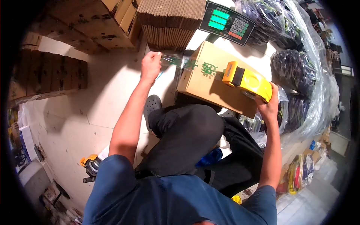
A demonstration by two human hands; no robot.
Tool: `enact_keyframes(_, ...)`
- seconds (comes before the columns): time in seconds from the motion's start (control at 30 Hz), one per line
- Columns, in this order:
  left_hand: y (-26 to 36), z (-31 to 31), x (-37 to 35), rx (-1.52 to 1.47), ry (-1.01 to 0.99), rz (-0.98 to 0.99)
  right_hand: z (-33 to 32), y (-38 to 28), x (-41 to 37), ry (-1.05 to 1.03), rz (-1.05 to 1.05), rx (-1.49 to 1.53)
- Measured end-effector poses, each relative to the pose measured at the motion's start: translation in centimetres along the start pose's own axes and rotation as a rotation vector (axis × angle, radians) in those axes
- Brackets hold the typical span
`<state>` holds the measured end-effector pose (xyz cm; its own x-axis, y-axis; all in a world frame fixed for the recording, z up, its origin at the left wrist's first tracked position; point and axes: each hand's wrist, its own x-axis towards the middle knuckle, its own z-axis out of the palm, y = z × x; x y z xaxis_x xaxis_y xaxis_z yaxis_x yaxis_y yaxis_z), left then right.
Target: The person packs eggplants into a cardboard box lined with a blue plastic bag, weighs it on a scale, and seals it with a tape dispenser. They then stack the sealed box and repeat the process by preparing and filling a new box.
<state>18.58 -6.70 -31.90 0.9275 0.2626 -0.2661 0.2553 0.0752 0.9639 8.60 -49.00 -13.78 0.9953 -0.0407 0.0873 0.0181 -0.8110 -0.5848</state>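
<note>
Left hand [151, 66] apparently pinching clear tape [173, 60], right hand [268, 103] gripping yellow dispenser [253, 82] over cardboard box [210, 85]

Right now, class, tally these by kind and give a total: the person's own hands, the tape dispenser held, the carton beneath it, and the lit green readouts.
Left hand and right hand: 2
Yellow tape dispenser, held: 1
Carton: 1
Lit green readouts: 3
Total: 7

The tape dispenser [253, 81] looks glossy plastic, the carton [205, 81] smooth, matt cardboard.
</note>
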Motion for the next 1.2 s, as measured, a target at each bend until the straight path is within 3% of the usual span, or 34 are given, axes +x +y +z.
enact_keyframes(0.07,-3.0,1.9,0.2,0.04,-0.003,0.067,0.3,0.4,0.0,0.02,-0.033,-0.015)
enact_keyframes(0.13,-4.7,4.4,-0.9,0.086,-0.082,-0.064,0.7,1.5,-0.1,0.036,-0.018,0.042)
enact_keyframes(0.17,-8.9,6.1,-0.1,0.134,-0.045,0.054,1.0,2.1,-0.3,0.051,-0.025,0.056)
enact_keyframes(0.27,-11.5,9.3,-0.8,0.081,-0.085,0.131,1.5,3.0,-0.5,0.059,-0.054,0.072)
enact_keyframes(0.3,-7.4,8.8,-2.9,0.194,-0.073,0.114,1.9,2.8,-0.5,0.085,-0.066,0.095)
enact_keyframes(0.4,-6.1,8.4,-3.2,0.355,-0.163,0.109,2.8,3.0,-0.7,0.157,-0.159,0.064)
enact_keyframes(0.47,-5.8,7.8,-3.3,0.511,-0.245,0.112,3.5,3.5,-0.8,0.206,-0.093,0.14)
enact_keyframes(0.57,-7.5,6.7,-3.2,0.618,-0.288,-0.089,3.8,3.5,-0.7,0.214,-0.023,0.173)
enact_keyframes(0.67,-14.9,5.6,-1.8,0.784,-0.363,-0.196,4.2,4.0,-1.2,0.222,-0.016,0.203)
enact_keyframes(0.77,-6.7,6.2,-2.8,0.296,-0.263,-0.194,4.5,4.2,-1.5,0.248,-0.01,0.257)
enact_keyframes(0.83,-0.6,7.6,-3.3,-0.275,-0.361,0.105,4.8,4.4,-1.6,0.26,0.015,0.284)
enact_keyframes(0.9,5.7,8.4,-5.2,-0.469,-0.553,0.323,5.1,4.6,-1.6,0.28,0.021,0.291)
enact_keyframes(0.97,7.7,9.3,-5.7,-0.049,-0.648,0.578,5.1,4.8,-1.6,0.302,0.024,0.293)
enact_keyframes(1.0,6.9,9.3,-5.6,0.124,-0.637,0.58,5.1,4.9,-1.7,0.299,0.024,0.28)
enact_keyframes(1.1,-2.8,12.3,-2.0,-0.4,-0.661,0.258,5.1,5.5,-1.8,0.298,0.031,0.278)
enact_keyframes(1.13,-6.6,12.3,-0.7,-0.357,-0.632,0.148,5.0,5.6,-2.0,0.285,0.042,0.289)
enact_keyframes(1.2,-3.3,10.3,-3.2,-0.5,-0.502,-0.395,4.9,6.3,-1.8,0.259,0.021,0.288)
